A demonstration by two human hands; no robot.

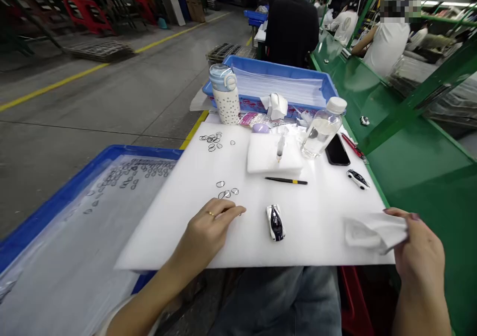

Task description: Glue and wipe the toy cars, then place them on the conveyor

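My left hand [208, 229] is over the white foam sheet [179, 221], its thumb and fingertips pinched together; whatever is between them is too small to name. Just beyond it lie several small dark-edged rings [227, 193]. At the right edge, my right hand [419, 241] grips a white cloth [374, 230] between thumb and fingers. A white and black toy car [276, 222] sits on the foam between my hands. Behind it are black tweezers [286, 181] and a foam block [266, 157] with a syringe [280, 147] on top. Another toy car [358, 179] is near the right edge.
A spotted bottle [226, 97], a clear bottle [323, 129], a phone [337, 151] and red pliers [353, 146] stand or lie at the back. A blue tray [149, 152] holding many small pieces is at left. The green conveyor [425, 172] runs along the right.
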